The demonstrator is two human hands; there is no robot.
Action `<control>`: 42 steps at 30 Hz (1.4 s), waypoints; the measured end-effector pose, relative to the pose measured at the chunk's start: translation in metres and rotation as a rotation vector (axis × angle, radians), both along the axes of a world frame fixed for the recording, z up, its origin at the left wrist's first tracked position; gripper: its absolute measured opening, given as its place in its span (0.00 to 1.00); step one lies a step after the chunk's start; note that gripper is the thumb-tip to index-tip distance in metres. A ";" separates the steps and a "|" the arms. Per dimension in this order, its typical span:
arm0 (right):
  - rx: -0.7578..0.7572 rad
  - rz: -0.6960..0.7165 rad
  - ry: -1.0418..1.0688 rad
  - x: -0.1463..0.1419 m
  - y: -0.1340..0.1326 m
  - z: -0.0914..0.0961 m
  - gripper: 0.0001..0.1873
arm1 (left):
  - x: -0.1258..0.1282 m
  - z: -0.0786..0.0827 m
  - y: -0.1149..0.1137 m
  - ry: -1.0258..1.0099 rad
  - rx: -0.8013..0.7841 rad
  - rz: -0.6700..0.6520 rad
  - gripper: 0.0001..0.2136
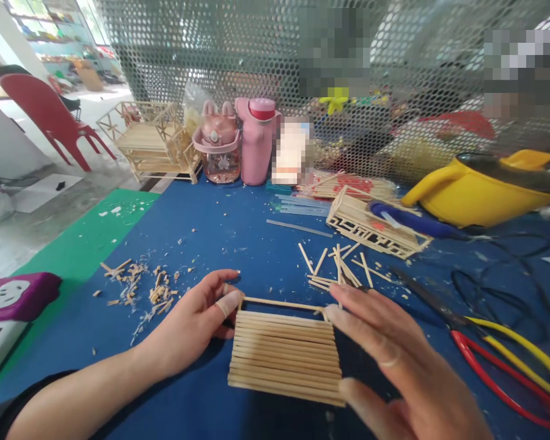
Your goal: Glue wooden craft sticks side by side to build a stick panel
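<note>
A flat panel of thin wooden sticks (286, 357) lies on the blue mat (220, 238) in front of me, with one stick across its far edge. My left hand (195, 324) pinches the panel's far left corner, a bandage on one fingertip. On the right side my right hand (394, 360) has its fingers stretched out, the index fingertip touching the far right corner and the thumb near the panel's near right edge.
Loose sticks (337, 269) and a stick frame (371, 229) lie beyond the panel. Red-and-yellow-handled cutters (499, 351) and black cables lie at the right, a yellow container (481, 192) behind. Wood scraps (142, 290), pink bottles (256, 140), a stick model (153, 140) and a mesh screen stand further off.
</note>
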State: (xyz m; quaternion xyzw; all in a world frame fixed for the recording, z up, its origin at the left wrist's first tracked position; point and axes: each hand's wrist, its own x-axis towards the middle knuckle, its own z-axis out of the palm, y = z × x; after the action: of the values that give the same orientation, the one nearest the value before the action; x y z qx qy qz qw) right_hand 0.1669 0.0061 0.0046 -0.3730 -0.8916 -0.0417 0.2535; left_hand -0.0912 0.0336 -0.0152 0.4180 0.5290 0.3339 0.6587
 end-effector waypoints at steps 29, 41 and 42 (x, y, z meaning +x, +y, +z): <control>-0.169 -0.103 0.074 0.014 0.005 -0.023 0.12 | 0.007 -0.009 -0.006 0.099 0.016 -0.026 0.31; -0.132 -0.115 0.081 0.015 0.008 -0.029 0.14 | 0.009 -0.004 -0.003 0.183 0.033 -0.041 0.25; -0.133 -0.119 0.083 0.015 0.007 -0.028 0.13 | 0.007 -0.004 -0.004 0.243 0.070 -0.031 0.25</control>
State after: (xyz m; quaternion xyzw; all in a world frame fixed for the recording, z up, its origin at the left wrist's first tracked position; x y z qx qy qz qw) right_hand 0.1815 0.0135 -0.0236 -0.4427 -0.8574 0.0182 0.2619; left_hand -0.0838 0.0292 -0.0190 0.4862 0.5865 0.2886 0.5800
